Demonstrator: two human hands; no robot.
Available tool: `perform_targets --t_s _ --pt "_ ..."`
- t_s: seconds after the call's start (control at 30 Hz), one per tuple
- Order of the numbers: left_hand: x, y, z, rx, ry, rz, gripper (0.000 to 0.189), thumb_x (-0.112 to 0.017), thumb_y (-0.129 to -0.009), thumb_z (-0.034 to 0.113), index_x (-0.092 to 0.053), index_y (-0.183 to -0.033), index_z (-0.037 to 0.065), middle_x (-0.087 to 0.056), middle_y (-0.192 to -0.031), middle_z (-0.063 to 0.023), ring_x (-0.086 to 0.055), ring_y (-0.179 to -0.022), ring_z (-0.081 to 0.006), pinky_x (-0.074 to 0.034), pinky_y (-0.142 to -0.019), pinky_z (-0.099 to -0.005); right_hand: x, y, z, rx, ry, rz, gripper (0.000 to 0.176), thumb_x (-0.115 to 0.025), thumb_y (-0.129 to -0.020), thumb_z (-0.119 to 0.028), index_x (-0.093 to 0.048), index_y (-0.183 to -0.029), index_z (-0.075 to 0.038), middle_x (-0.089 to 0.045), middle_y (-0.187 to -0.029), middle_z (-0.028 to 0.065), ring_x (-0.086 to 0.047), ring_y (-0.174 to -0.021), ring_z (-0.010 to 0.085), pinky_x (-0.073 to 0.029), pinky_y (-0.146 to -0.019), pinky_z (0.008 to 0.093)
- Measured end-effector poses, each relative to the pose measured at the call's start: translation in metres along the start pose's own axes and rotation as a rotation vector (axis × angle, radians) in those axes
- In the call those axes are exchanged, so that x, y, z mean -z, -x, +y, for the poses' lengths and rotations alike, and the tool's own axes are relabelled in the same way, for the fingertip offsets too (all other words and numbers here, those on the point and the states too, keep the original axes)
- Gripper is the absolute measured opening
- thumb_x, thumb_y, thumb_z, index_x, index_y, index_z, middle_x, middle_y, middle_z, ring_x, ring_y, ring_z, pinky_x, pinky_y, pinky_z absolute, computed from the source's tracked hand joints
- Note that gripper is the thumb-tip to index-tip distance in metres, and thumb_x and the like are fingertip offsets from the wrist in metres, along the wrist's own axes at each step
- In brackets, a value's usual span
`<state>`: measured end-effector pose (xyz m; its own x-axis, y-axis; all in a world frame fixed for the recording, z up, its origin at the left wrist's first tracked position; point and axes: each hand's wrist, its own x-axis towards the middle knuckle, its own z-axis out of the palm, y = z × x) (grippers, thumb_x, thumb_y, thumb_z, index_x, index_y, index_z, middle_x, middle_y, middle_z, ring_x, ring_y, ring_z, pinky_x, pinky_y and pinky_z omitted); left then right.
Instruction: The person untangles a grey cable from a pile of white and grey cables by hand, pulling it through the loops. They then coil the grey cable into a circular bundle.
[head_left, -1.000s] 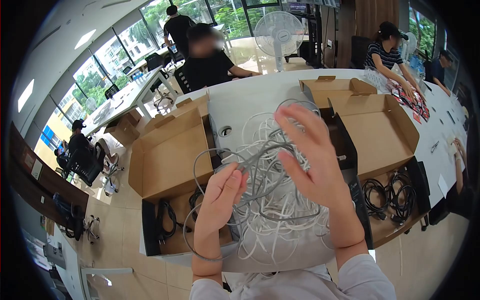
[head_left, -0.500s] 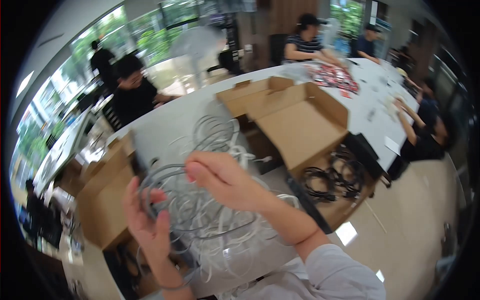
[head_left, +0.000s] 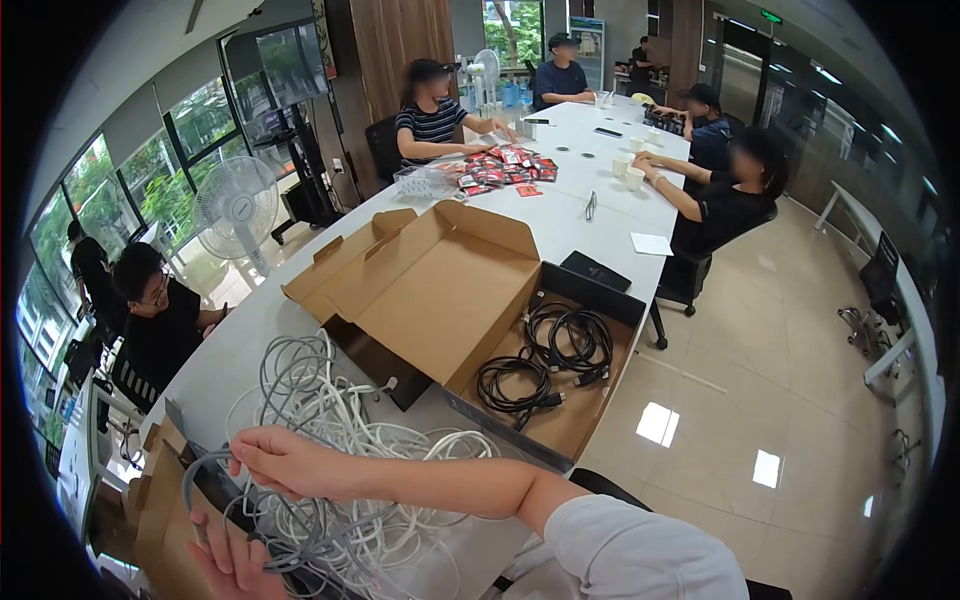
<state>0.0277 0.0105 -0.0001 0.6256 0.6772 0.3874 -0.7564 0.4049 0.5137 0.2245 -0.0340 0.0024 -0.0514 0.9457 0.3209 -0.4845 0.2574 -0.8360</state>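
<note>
My right hand (head_left: 288, 462) is closed in a pinch on a grey cable (head_left: 190, 484), at the lower left of the head view. Below it, my left hand (head_left: 232, 562) has its fingers curled at the loops of the same cable, partly cut off by the frame's lower edge. The cable bends in an arc between the two hands. Under and behind them spreads a tangled pile of white and grey cables (head_left: 335, 408) on the white table. My right forearm covers part of that pile.
An open cardboard box (head_left: 600, 420) holds coiled black cables (head_left: 512, 403). Another cardboard box (head_left: 150, 510) stands at the lower left. Red packets (head_left: 505, 168), paper cups (head_left: 635, 178) and a black flat object (head_left: 596, 270) lie farther along the table (head_left: 470, 210). Several people sit around it.
The view has swung to the right, so the hands and cable pile now appear lower and farther left. Both hands stay at the grey cable, the right one still pinching it.
</note>
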Motion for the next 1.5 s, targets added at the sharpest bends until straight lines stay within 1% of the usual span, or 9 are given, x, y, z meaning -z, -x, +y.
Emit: perform_targets --t_s 0.13,0.23,0.33,0.43,0.53,0.83,1.13,1.27,1.5 --pt "-0.001 0.002 0.005 -0.069 -0.024 0.074 0.032 -0.026 -0.102 0.018 -0.031 -0.129 0.002 -0.03 -0.069 0.0015 -0.023 -0.046 -0.0074 -0.027 -0.047 -0.0227 -0.002 -0.013 0.018 0.274 0.264 -0.01 0.027 -0.036 -0.101 -0.026 -0.052 -0.102 -0.003 -0.036 -0.056 -0.0056 -0.033 -0.048 0.0038 -0.028 -0.043 0.0215" --pt "0.007 0.003 0.007 -0.121 -0.132 0.168 0.034 -0.027 -0.102 0.019 -0.031 -0.13 0.002 -0.025 -0.067 0.0017 -0.017 -0.046 -0.0074 -0.02 -0.043 -0.0222 -0.009 -0.002 0.005 0.242 0.423 0.026 0.024 -0.038 -0.099 -0.015 -0.05 -0.113 0.0 -0.044 -0.06 -0.0005 -0.043 -0.052 0.0064 -0.037 -0.049 0.0232" --pt "0.02 0.002 0.015 -0.146 -0.142 0.132 0.031 -0.027 -0.102 0.02 -0.034 -0.127 0.002 -0.022 -0.064 0.0021 -0.015 -0.046 -0.0065 -0.015 -0.04 -0.0227 -0.017 0.009 -0.012 0.23 0.497 0.044 0.031 -0.044 -0.093 -0.003 -0.046 -0.124 0.001 -0.054 -0.084 0.0102 -0.056 -0.07 0.0143 -0.045 -0.063 0.0265" --pt "0.019 0.0 0.021 -0.161 -0.129 0.003 0.024 -0.026 -0.102 0.02 -0.038 -0.116 0.004 -0.02 -0.061 0.0021 -0.014 -0.046 -0.0061 -0.015 -0.041 -0.0232 -0.011 0.007 -0.012 0.724 0.956 0.142 0.049 -0.049 -0.082 0.006 -0.045 -0.13 -0.004 -0.048 -0.118 0.0181 -0.054 -0.102 0.0273 -0.045 -0.084 0.0328" --pt "0.016 -0.001 0.029 -0.149 -0.065 -0.059 0.018 -0.026 -0.102 0.02 -0.038 -0.103 0.007 -0.019 -0.059 0.002 -0.013 -0.045 -0.0063 -0.014 -0.042 -0.0235 0.004 0.009 -0.027 0.677 1.395 -0.128 0.054 -0.054 -0.073 0.005 -0.051 -0.125 -0.008 -0.035 -0.134 0.0204 -0.036 -0.125 0.0363 -0.037 -0.098 0.0391" --pt "0.029 0.005 0.046 -0.21 0.113 -0.052 0.019 -0.027 -0.102 0.019 -0.039 -0.101 0.005 -0.021 -0.06 0.002 -0.016 -0.045 -0.0063 -0.015 -0.044 -0.0239 -0.004 0.012 -0.006 0.759 1.286 -0.332 0.043 -0.062 -0.069 -0.003 -0.06 -0.111 -0.013 -0.04 -0.13 0.0188 -0.032 -0.128 0.0368 -0.029 -0.104 0.049" --pt "0.021 0.005 0.036 -0.332 0.09 -0.053 0.022 -0.032 -0.1 0.02 -0.042 -0.107 0.002 -0.03 -0.057 0.0015 -0.026 -0.043 -0.0075 -0.022 -0.043 -0.0246 -0.032 0.005 0.025 0.787 1.328 -0.364 0.045 -0.062 -0.074 -0.009 -0.051 -0.116 0.0 -0.045 -0.126 0.0162 -0.034 -0.129 0.0333 -0.022 -0.109 0.052" --pt "-0.006 0.007 0.027 -0.404 0.024 0.093 0.022 -0.026 -0.101 0.025 -0.035 -0.085 0.012 -0.018 -0.049 0.0033 -0.015 -0.038 -0.0071 -0.013 -0.038 -0.0269 -0.023 0.004 0.023 0.678 1.453 -0.35 0.052 -0.061 -0.072 -0.006 -0.05 -0.124 -0.006 -0.047 -0.128 0.0138 -0.04 -0.126 0.0307 -0.026 -0.107 0.0502" --pt "-0.008 0.007 0.023 -0.474 -0.147 0.074 0.024 -0.029 -0.1 0.028 -0.032 -0.081 0.014 -0.017 -0.049 0.004 -0.012 -0.039 -0.0076 -0.013 -0.038 -0.0258 -0.028 -0.001 0.0 0.699 1.491 -0.217 0.046 -0.063 -0.065 0.002 -0.062 -0.11 -0.008 -0.054 -0.123 0.0099 -0.048 -0.119 0.029 -0.038 -0.096 0.0428"
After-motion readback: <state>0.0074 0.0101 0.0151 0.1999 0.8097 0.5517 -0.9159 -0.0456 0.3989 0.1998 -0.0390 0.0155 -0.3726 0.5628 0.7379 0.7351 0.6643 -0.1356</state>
